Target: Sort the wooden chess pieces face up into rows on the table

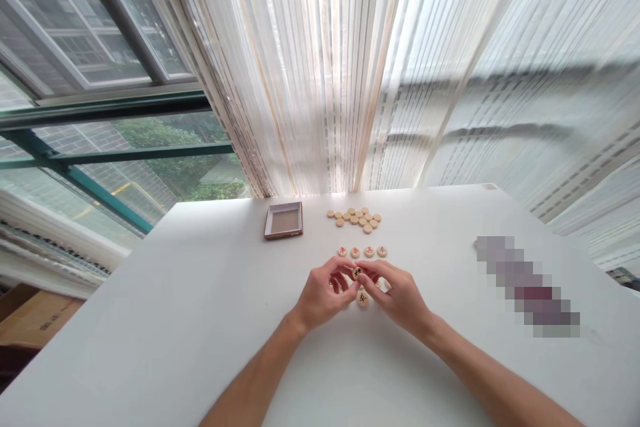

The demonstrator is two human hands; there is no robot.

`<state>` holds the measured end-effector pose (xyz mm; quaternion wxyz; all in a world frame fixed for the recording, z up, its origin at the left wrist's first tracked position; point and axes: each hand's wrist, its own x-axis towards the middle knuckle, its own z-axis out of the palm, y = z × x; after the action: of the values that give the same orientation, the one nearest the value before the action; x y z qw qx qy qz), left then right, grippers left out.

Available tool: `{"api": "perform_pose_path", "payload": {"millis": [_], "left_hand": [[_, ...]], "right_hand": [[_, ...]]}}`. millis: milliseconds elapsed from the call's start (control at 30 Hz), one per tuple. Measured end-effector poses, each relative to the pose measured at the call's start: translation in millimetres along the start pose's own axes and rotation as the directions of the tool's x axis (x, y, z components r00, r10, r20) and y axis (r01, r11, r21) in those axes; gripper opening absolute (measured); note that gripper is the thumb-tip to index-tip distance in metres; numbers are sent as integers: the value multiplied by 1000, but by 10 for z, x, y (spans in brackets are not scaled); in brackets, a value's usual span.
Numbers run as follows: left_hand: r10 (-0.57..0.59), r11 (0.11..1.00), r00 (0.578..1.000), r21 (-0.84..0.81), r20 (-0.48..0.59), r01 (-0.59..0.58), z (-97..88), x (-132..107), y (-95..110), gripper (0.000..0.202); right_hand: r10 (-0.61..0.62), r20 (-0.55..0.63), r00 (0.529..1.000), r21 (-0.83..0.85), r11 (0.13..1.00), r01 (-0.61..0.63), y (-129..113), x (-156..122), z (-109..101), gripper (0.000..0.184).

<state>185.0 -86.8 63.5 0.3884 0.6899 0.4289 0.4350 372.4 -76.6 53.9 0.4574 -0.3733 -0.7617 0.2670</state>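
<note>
My left hand (323,293) and my right hand (397,293) meet over the middle of the white table (200,320), fingers curled. Together they pinch one round wooden chess piece (357,273) with a black character between their fingertips. Another black-marked piece (363,298) lies on the table just below the hands. A row of several red-marked pieces (362,251) lies just beyond the fingers. Farther back sits a cluster of several blank-side pieces (356,217).
A shallow open box (283,221) with a brown rim lies at the back, left of the cluster. A blurred-out patch (527,287) covers something on the table's right side. Sheer striped curtains (350,67) hang behind the table, with a window (100,80) at left.
</note>
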Motion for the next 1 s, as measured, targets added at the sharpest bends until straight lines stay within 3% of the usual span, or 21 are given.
{"api": "perform_pose_path", "payload": {"millis": [133,367,567,1000], "left_hand": [[60,992,998,113,22,-62,14,-23,3,23],[109,971,993,211,36,-115,7,-34,4,23],[112,973,993,203,21,-114,-21,-24,35,23],[66,986,998,150,11,-67,-33,-17,37,24]], "right_hand": [[57,-30,998,34,998,-56,1,0,10,11],[78,-20,997,34,996,-77,0,14,-5,13],[59,43,997,22,998,-60,-36,29,-41,15],[22,58,998,20,1000,-24,-121,66,-78,15]]}}
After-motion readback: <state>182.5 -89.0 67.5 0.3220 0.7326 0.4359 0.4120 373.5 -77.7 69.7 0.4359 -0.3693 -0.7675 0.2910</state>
